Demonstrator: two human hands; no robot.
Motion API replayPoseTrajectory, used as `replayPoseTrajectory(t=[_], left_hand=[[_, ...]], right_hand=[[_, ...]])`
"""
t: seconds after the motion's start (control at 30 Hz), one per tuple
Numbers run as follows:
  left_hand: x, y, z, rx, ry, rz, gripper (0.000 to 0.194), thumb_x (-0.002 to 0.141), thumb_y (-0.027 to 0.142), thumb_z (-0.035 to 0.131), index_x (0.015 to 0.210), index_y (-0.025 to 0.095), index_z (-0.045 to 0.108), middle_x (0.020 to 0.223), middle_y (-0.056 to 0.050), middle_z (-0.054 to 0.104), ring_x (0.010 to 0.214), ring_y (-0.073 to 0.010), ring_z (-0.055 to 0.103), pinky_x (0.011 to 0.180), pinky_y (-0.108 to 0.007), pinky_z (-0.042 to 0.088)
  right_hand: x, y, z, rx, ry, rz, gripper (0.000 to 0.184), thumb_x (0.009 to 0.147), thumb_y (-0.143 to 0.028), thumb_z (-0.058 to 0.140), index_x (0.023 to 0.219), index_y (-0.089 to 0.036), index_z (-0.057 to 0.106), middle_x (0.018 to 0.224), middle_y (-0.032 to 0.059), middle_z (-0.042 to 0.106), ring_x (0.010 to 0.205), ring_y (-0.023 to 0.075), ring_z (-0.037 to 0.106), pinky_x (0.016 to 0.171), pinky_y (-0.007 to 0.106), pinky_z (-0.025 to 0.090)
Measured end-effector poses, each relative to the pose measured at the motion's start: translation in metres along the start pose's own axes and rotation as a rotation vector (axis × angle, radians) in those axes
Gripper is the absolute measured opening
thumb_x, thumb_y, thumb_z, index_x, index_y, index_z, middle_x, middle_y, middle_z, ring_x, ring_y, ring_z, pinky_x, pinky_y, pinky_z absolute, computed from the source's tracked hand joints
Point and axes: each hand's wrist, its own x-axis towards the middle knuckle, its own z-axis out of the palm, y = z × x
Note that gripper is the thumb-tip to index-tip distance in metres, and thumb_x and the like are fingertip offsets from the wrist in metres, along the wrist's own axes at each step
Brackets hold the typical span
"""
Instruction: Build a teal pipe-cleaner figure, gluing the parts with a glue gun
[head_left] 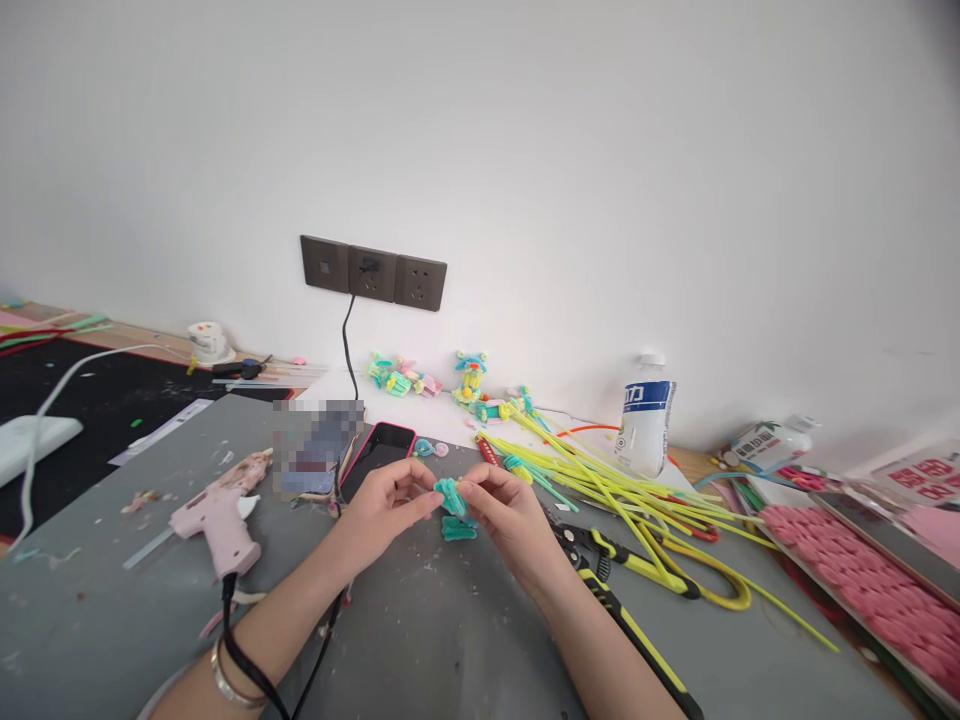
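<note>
We have a small turquoise piece (pixel 450 497), fuzzy and looped, between our two hands, to the right of the pink-edged phone (pixel 384 446) and a little nearer to us than it. Our left hand (pixel 391 500) pinches the piece's left side with thumb and forefinger, tips nearly together with only the piece between them, and partly covers the phone's near end. Our right hand (pixel 510 505), farther right of the phone, takes the other side in the same narrow pinch, fingers curled in.

Just under the piece, also to the right of the phone, shows a second turquoise bit (pixel 459 528); we cannot tell whether it is joined to the first or lies on the grey mat (pixel 405 650).

Left of the phone, and nearer to us, lies a pink glue gun (pixel 219 512). Just beside the phone on the right sit small coiled discs (pixel 424 448). Beyond it, toward the wall, are small colourful figures (pixel 471 380). To its right we see a spread of yellow-green stems (pixel 592 465), with a white bottle (pixel 643 430) behind them. Pliers with black-and-yellow handles (pixel 630 625) lie right of the phone and nearer to us, partly behind our right arm.
</note>
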Motion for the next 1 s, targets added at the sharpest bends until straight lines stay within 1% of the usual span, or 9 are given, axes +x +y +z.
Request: replayPoseTrajectory(t=[0.1,0.23,0.3,0.5,0.7,1.0], left_hand=[[0.0001,-0.0005,-0.0001,-0.009,-0.005,0.004,0.028,0.076,0.046,0.072,0.077,0.02,0.062,0.069,0.001,0.059,0.062,-0.015,0.056,0.057,-0.025,0.043],[-0.0003,-0.0018,-0.0002,-0.017,0.003,0.015,0.028,0.077,0.046,0.072,0.078,0.02,0.063,0.069,0.001,0.06,0.061,-0.0147,0.056,0.057,-0.024,0.043],[-0.0006,-0.0019,-0.0001,-0.012,0.011,0.015,0.029,0.077,0.047,0.072,0.079,0.02,0.063,0.068,0.001,0.06,0.061,-0.0148,0.056,0.056,-0.024,0.044],[-0.001,-0.0021,-0.0002,0.0,0.002,0.018,0.027,0.078,0.046,0.071,0.079,0.02,0.063,0.071,0.0,0.06,0.064,-0.0159,0.057,0.058,-0.025,0.044],[-0.0013,-0.0021,-0.0002,0.004,-0.023,0.022,0.023,0.08,0.042,0.069,0.078,0.021,0.061,0.067,0.003,0.056,0.063,-0.0149,0.054,0.059,-0.024,0.041],[-0.0016,-0.0023,-0.0003,-0.011,-0.051,0.028,0.021,0.081,0.039,0.068,0.079,0.02,0.059,0.069,0.003,0.054,0.065,-0.0143,0.051,0.062,-0.024,0.04]], right_hand=[[0.0,-0.0014,-0.0001,0.0,0.007,-0.02,0.036,0.068,-0.048,0.085,0.068,-0.018,0.066,0.065,-0.0018,0.056,0.059,0.0111,0.04,0.056,0.025,0.031],[-0.0007,-0.0052,-0.0008,-0.009,0.044,-0.037,0.036,0.069,-0.049,0.084,0.073,-0.018,0.066,0.063,-0.0039,0.05,0.056,0.01,0.036,0.054,0.024,0.028],[-0.0012,-0.0064,-0.001,-0.044,0.051,-0.049,0.036,0.07,-0.05,0.082,0.073,-0.019,0.065,0.063,-0.0036,0.049,0.057,0.0105,0.036,0.053,0.025,0.029],[-0.0016,-0.0062,0.0008,-0.116,0.022,-0.072,0.036,0.072,-0.051,0.08,0.07,-0.019,0.063,0.063,-0.0026,0.049,0.057,0.0115,0.038,0.054,0.025,0.031],[-0.0021,-0.0068,0.0003,-0.144,0.004,-0.075,0.034,0.073,-0.049,0.079,0.069,-0.019,0.063,0.064,-0.0023,0.05,0.06,0.0126,0.041,0.056,0.026,0.033],[-0.0009,-0.0022,-0.0025,-0.192,-0.015,-0.087,0.032,0.076,-0.048,0.077,0.071,-0.019,0.064,0.065,-0.0015,0.051,0.062,0.0133,0.042,0.057,0.026,0.034]])
